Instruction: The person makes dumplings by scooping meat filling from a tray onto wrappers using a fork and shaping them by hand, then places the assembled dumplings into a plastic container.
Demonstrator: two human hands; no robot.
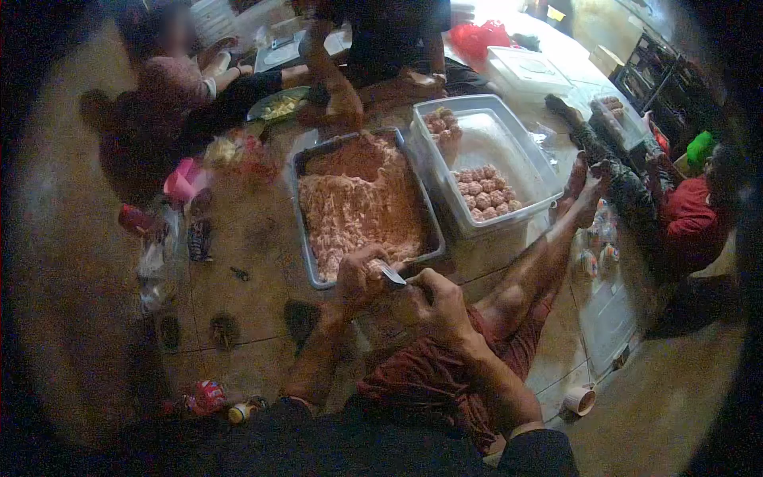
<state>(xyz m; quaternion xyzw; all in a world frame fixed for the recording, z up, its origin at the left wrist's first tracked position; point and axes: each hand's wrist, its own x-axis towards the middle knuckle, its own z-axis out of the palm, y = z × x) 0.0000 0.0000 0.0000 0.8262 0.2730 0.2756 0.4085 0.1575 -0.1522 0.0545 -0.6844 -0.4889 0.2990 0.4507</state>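
Observation:
My left hand is closed over the near edge of a grey tub, with a bit of pink minced meat showing between the fingers. My right hand, its fingers closed, grips a shiny metal spoon whose tip meets the meat at my left hand. The spoon's far end is hidden in the grip. Pink minced meat mixture fills much of the tub. To the right, a clear plastic box contains raw meatballs in two groups.
Across the tub, a co-worker's hand hangs near its far edge. Another person in red sits at right. A bowl of yellowish food, a pink container, a cup and a flat clear lid lie about.

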